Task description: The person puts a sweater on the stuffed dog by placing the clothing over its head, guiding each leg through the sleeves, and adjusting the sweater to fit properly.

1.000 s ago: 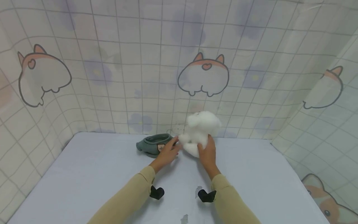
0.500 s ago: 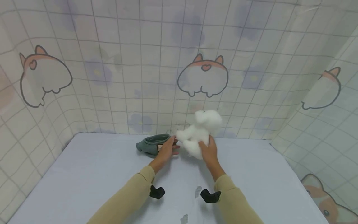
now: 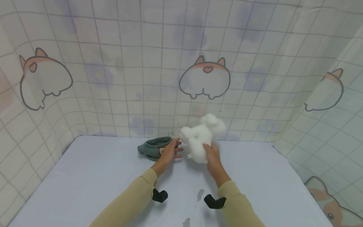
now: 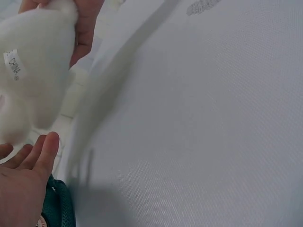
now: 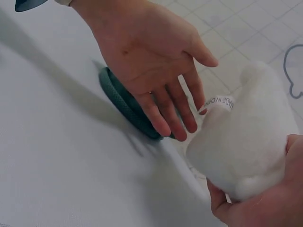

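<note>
A white plush animal (image 3: 199,137) is held up over the far part of the table, tilted with its head to the upper right. My right hand (image 3: 213,157) grips its body from the right side, thumb in front. Beside the plush, my left hand (image 3: 169,151) has its fingers extended and spread; in the right wrist view that palm (image 5: 147,56) faces the toy. A sewn label (image 5: 220,102) sticks out from the plush. Behind the left hand lies a teal fabric piece (image 3: 151,152) with a round opening and a small badge, partly hidden by the hand.
The white table (image 3: 99,183) ends at a back wall hung with a gridded cloth (image 3: 158,63) printed with cartoon dogs and flowers. Similar cloth covers both sides. Grey marks (image 3: 200,195) show on the tabletop near the right forearm. Black wrist mounts (image 3: 214,201) protrude below the sleeves.
The plush has turned in my right hand: its head tips back to the right and its lower end swings forward, showing the label. The left hand has come off the plush, fingers spreading.
</note>
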{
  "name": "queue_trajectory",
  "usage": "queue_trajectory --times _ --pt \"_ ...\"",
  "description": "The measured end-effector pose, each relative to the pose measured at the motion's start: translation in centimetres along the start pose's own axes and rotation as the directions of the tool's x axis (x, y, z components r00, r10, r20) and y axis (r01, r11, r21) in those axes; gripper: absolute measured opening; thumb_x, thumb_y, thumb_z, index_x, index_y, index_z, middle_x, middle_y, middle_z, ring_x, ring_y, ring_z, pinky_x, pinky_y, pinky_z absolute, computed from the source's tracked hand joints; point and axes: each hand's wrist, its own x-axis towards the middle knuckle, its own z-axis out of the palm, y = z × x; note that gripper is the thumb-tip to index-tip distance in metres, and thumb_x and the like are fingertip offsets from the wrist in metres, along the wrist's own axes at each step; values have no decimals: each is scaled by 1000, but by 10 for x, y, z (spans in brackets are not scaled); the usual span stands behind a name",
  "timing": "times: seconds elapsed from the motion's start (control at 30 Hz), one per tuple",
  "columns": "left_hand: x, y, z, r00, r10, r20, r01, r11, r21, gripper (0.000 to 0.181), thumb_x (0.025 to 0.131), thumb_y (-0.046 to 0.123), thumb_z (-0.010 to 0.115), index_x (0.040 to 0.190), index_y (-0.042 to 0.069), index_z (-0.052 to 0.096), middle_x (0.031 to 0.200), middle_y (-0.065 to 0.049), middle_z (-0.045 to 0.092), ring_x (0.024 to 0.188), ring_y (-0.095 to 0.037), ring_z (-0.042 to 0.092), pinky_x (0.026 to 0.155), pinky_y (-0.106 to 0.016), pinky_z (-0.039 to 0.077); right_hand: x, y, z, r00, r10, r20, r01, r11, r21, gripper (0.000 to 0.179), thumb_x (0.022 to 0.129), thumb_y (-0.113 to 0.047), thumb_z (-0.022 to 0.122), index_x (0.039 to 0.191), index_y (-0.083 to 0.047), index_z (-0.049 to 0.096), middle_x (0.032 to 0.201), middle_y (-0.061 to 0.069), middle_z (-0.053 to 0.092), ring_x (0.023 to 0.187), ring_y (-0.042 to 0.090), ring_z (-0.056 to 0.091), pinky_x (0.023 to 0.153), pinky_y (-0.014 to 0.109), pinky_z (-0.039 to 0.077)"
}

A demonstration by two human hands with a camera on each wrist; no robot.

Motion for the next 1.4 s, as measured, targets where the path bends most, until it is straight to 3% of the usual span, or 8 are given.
queue_trajectory --times 0.23,0.37,0.43,0.7,0.87,1.1,1.2,1.4 --pt "-6 10 0 1000 -9 25 10 1000 -6 57 107 37 17 149 0 30 152 -23 34 133 -42 42 102 -52 46 -7 4 -2 993 -64 102 51 990 133 52 103 -27 39 150 -8 30 143 12 47 124 22 52 105 37 45" --pt "6 -10 0 1000 -16 -1 16 998 -55 59 106 42 19 147 2 33 149 -23 36 130 -40 44 101 -54 46 -7 10 -5 976 -138 171 101 973 208 56 102 -33 43 150 -7 30 134 4 54 110 10 58 93 26 50" --pt "7 -13 1 1000 -15 -13 14 997 -71 60 106 45 21 147 4 33 147 -22 38 129 -39 45 100 -55 46 -9 9 -4 974 -126 189 82 971 226 54 103 -31 41 149 -7 31 132 4 55 108 9 60 92 25 51" --pt "1 -9 4 999 22 40 -19 998 -67 63 103 53 19 150 11 25 151 -16 34 133 -37 45 97 -50 51 -11 8 -5 979 40 200 -54 997 64 51 104 -31 37 150 -8 30 143 13 46 121 21 54 106 38 44" --pt "-2 -6 4 999 32 25 -31 999 -42 62 103 54 20 151 14 23 154 -14 28 141 -36 34 104 -55 43 -12 6 -8 982 30 187 -27 1000 -17 52 103 -30 41 151 -14 30 150 14 39 137 33 42 113 48 36" --pt "-3 -1 3 999 46 -27 -46 999 6 52 106 44 24 146 12 31 147 -12 38 140 -27 34 116 -51 29 -10 2 -13 997 -26 68 42 966 -257 46 100 -24 50 146 -18 43 145 12 48 132 29 45 109 46 39" --pt "-3 2 5 998 55 -39 -53 998 40 48 106 40 25 142 11 37 144 -9 42 137 -25 37 116 -48 29 -10 1 -16 997 10 75 10 966 -259 49 103 -37 41 143 -10 45 141 14 51 129 28 48 109 45 39" --pt "-2 7 10 999 53 5 -53 997 61 38 105 36 30 133 17 49 145 -5 44 135 -24 41 110 -47 35 -13 -3 -22 984 62 170 -28 980 -198 93 91 -75 20 145 -2 39 146 17 45 136 33 43 115 50 32"
